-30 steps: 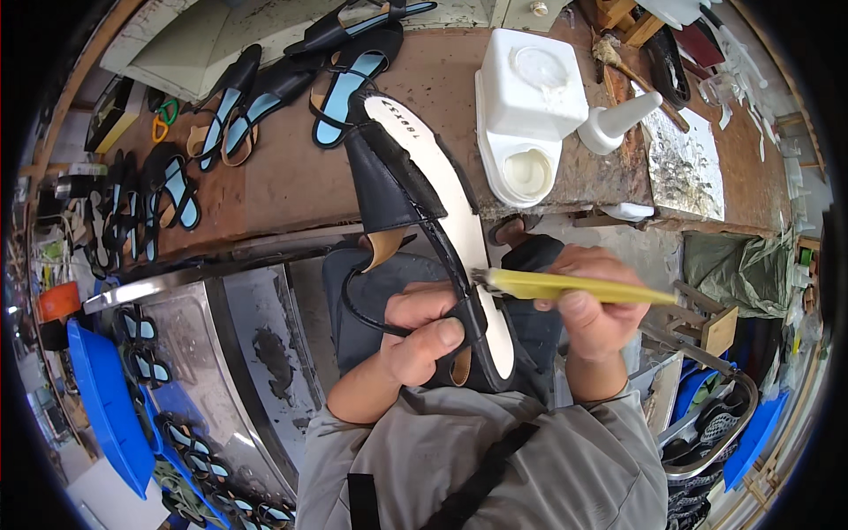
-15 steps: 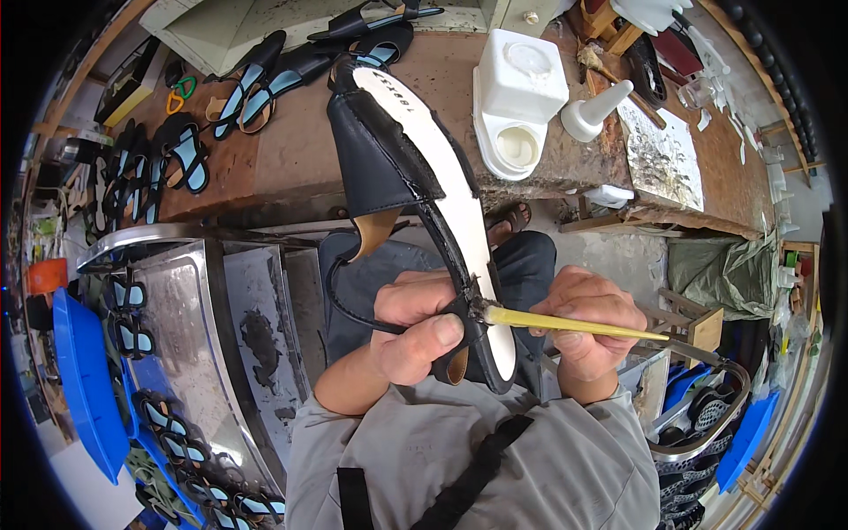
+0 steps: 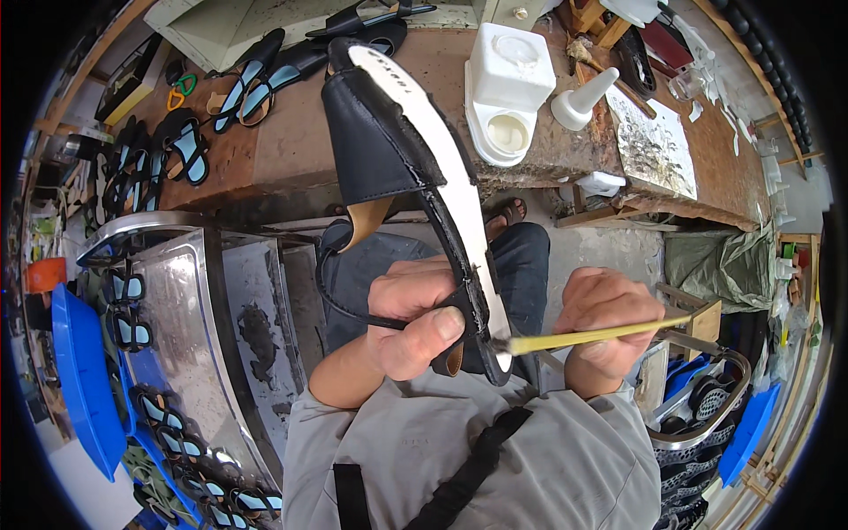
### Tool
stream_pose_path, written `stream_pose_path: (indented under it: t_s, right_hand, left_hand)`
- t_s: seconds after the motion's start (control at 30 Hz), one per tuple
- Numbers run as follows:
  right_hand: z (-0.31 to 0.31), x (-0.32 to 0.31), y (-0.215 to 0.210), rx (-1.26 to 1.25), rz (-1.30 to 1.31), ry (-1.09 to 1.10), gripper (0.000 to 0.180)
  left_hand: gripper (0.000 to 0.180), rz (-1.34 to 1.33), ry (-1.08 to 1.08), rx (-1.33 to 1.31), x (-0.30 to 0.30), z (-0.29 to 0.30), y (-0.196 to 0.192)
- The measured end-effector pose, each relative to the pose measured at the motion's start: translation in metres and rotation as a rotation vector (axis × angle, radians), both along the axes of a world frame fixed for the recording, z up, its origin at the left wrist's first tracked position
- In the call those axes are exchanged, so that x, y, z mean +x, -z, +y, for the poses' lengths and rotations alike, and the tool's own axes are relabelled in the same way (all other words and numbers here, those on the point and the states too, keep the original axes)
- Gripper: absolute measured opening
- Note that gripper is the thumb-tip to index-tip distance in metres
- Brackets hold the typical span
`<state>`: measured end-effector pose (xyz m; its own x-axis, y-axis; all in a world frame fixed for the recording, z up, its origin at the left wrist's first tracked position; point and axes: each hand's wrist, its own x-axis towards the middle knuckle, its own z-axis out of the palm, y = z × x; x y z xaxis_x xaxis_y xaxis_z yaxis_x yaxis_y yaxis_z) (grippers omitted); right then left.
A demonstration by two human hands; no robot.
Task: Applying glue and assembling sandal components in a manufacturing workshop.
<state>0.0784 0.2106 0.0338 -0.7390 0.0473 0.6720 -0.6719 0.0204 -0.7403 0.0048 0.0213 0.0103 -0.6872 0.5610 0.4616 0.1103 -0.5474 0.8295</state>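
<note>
I see left hand (image 3: 413,318) pinching sandal (image 3: 461,194) near lower end, pale underside up, seemingly for steadiness and reach; right hand (image 3: 609,322) grips yellow brush (image 3: 548,340), bristles at that end

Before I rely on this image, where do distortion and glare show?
Head view: the workbench edge bows, corners fall black; head view: glare patches the metal panel at left; head view: the black sandal and left hand look fairly sharp.
</note>
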Motion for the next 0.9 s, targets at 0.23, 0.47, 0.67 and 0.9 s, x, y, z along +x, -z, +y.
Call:
stream_pose_path:
  t_s: [0.23, 0.47, 0.67, 0.9]
  right_hand:
    - [-0.005, -0.007, -0.009, -0.101, -0.13, 0.013, 0.013]
    - [-0.007, -0.04, -0.015, -0.13, -0.086, 0.02, 0.018]
    - [0.006, -0.071, -0.032, -0.068, 0.005, 0.079, 0.012]
    - [-0.003, -0.014, -0.008, -0.043, -0.062, -0.194, 0.013]
  left_hand:
    - [0.035, -0.102, 0.043, 0.018, 0.005, -0.003, 0.002]
    - [0.035, -0.041, 0.216, 0.139, 0.006, -0.005, -0.002]
    - [0.036, 0.022, 0.109, 0.199, 0.007, 0.005, -0.013]
    - [0.04, -0.088, 0.028, 0.158, -0.011, -0.017, 0.004]
